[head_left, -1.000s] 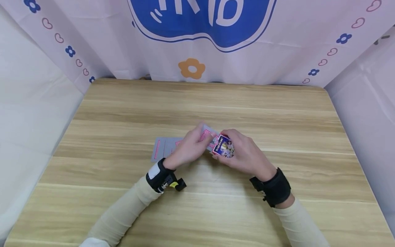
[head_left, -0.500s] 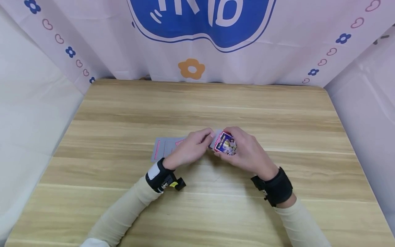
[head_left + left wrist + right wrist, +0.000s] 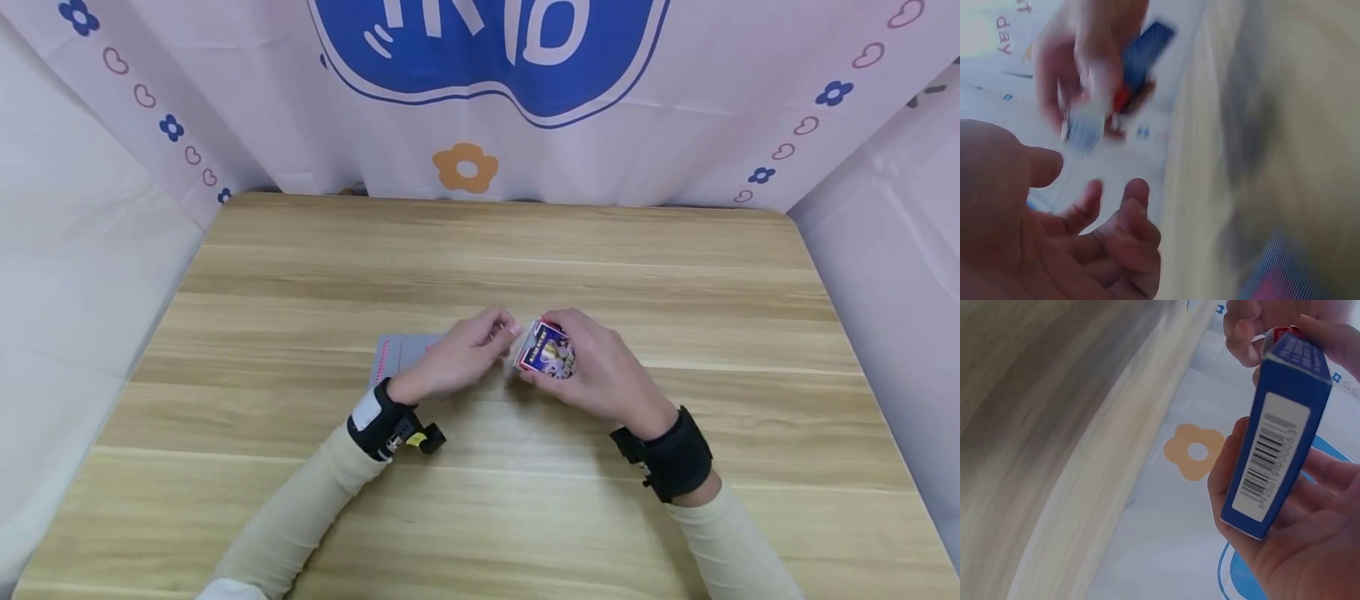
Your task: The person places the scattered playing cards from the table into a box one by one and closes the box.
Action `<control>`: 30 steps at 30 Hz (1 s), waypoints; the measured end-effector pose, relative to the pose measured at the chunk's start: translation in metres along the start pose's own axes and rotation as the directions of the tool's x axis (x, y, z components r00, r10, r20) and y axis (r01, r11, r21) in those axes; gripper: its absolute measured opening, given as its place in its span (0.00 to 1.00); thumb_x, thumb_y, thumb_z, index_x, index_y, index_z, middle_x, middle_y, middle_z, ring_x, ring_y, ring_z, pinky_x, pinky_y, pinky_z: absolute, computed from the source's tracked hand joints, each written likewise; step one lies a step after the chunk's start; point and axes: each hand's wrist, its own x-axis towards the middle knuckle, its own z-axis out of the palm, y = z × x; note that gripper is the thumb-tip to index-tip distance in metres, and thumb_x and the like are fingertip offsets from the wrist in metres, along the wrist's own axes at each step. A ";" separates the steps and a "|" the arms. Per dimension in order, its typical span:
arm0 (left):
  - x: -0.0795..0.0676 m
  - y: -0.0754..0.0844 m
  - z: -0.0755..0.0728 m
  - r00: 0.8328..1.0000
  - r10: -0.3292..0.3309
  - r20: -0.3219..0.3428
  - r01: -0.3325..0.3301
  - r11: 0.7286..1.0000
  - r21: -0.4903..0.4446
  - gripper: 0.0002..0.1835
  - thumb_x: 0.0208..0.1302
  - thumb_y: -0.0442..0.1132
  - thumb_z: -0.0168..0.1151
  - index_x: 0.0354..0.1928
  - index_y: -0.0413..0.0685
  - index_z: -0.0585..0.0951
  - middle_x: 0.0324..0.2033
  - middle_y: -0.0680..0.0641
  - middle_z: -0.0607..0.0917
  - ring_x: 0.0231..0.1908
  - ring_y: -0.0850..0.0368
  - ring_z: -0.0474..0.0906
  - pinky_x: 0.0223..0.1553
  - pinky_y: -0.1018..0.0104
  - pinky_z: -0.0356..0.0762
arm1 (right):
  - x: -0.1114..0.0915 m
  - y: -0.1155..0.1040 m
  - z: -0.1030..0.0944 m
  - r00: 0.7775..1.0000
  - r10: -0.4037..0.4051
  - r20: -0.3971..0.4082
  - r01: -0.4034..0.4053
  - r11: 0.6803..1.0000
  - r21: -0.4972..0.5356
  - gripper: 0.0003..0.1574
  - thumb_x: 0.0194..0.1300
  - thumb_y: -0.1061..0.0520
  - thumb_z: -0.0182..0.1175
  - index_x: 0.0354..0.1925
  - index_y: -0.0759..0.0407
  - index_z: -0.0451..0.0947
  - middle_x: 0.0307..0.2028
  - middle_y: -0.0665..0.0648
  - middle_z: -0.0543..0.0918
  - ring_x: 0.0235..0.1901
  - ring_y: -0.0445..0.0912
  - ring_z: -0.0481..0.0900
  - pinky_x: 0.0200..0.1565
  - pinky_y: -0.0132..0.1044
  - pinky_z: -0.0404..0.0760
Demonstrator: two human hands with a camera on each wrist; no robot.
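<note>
My right hand (image 3: 603, 375) grips a small blue playing-card box (image 3: 551, 352) above the middle of the table, fingers and thumb on its sides. One narrow side of the box, with a white barcode label (image 3: 1269, 456), faces the right wrist camera. A pale piece (image 3: 1085, 128) juts from the box's mouth on the side towards my left hand (image 3: 465, 354). That hand hovers just left of the box, its fingers loosely bent and nothing between them in the left wrist view. Grey cards with pink patterning (image 3: 397, 354) lie on the table, partly hidden beneath the left forearm and hand.
The wood-grain table (image 3: 480, 517) reaches back to a white printed cloth (image 3: 247, 108) with a blue emblem and an orange flower (image 3: 442, 169). White sheeting (image 3: 82, 292) hangs at both sides.
Pink-backed cards sticking out of the box between the hands a second ago no longer show there. My left hand has drawn slightly left, away from the box; the right hand has barely moved.
</note>
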 end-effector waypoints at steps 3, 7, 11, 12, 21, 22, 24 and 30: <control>-0.002 -0.010 -0.016 0.998 -0.012 -0.058 0.028 0.957 0.287 0.18 0.81 0.54 0.55 0.53 0.46 0.78 0.36 0.45 0.80 0.32 0.54 0.74 0.32 0.62 0.74 | 0.001 0.000 0.000 1.000 0.008 0.000 -0.008 1.000 -0.005 0.43 0.57 0.45 0.80 0.62 0.65 0.74 0.51 0.61 0.86 0.42 0.48 0.85 0.42 0.42 0.87; -0.006 -0.020 -0.034 0.990 -0.135 -0.042 0.137 0.843 0.520 0.27 0.67 0.58 0.71 0.53 0.44 0.77 0.45 0.44 0.80 0.48 0.47 0.73 0.45 0.56 0.77 | 0.001 -0.001 0.000 1.000 0.015 0.007 -0.015 1.000 -0.002 0.44 0.57 0.45 0.80 0.62 0.64 0.74 0.51 0.60 0.85 0.42 0.48 0.85 0.42 0.43 0.88; -0.008 -0.027 -0.043 0.974 -0.224 0.024 0.179 0.835 0.521 0.37 0.56 0.60 0.80 0.55 0.43 0.75 0.49 0.40 0.79 0.56 0.43 0.68 0.53 0.53 0.76 | 0.000 -0.001 0.001 1.000 0.025 0.018 -0.025 1.000 0.005 0.44 0.57 0.45 0.80 0.62 0.64 0.74 0.51 0.60 0.85 0.42 0.48 0.85 0.43 0.43 0.88; -0.008 -0.028 -0.044 0.972 -0.231 0.033 0.180 0.833 0.523 0.38 0.55 0.59 0.81 0.56 0.43 0.75 0.49 0.41 0.78 0.56 0.43 0.67 0.53 0.53 0.76 | 0.000 -0.001 0.001 0.999 0.029 0.020 -0.029 1.000 0.006 0.44 0.57 0.45 0.80 0.62 0.64 0.74 0.51 0.60 0.85 0.42 0.48 0.85 0.43 0.43 0.88; -0.004 -0.033 -0.041 0.963 -0.267 0.025 0.219 0.836 0.504 0.41 0.51 0.57 0.84 0.58 0.41 0.74 0.54 0.39 0.76 0.61 0.42 0.65 0.56 0.52 0.77 | 0.000 -0.001 0.000 0.999 0.035 0.029 -0.035 0.999 0.008 0.44 0.57 0.45 0.80 0.63 0.64 0.74 0.52 0.60 0.85 0.43 0.48 0.85 0.44 0.43 0.88; -0.004 -0.033 -0.041 0.963 -0.270 0.021 0.223 0.833 0.506 0.41 0.51 0.58 0.84 0.58 0.41 0.75 0.54 0.39 0.76 0.62 0.41 0.64 0.57 0.51 0.77 | 0.000 0.000 0.000 0.999 0.034 0.030 -0.034 0.999 0.008 0.44 0.57 0.45 0.80 0.63 0.64 0.74 0.52 0.60 0.85 0.43 0.48 0.85 0.44 0.44 0.88; -0.004 -0.033 -0.041 0.962 -0.271 0.015 0.226 0.829 0.511 0.42 0.50 0.58 0.84 0.58 0.40 0.74 0.54 0.39 0.75 0.63 0.40 0.64 0.57 0.51 0.77 | 0.000 0.000 0.000 0.999 0.032 0.032 -0.033 0.999 0.006 0.44 0.57 0.45 0.80 0.63 0.64 0.74 0.52 0.60 0.85 0.44 0.48 0.85 0.45 0.44 0.88; -0.002 -0.033 -0.041 0.967 -0.255 0.013 0.214 0.840 0.499 0.42 0.50 0.57 0.85 0.57 0.41 0.73 0.50 0.40 0.75 0.58 0.42 0.65 0.51 0.55 0.76 | 0.000 0.000 0.001 0.998 0.046 0.046 -0.046 0.999 0.011 0.45 0.58 0.43 0.80 0.63 0.63 0.74 0.54 0.61 0.85 0.44 0.49 0.85 0.46 0.44 0.88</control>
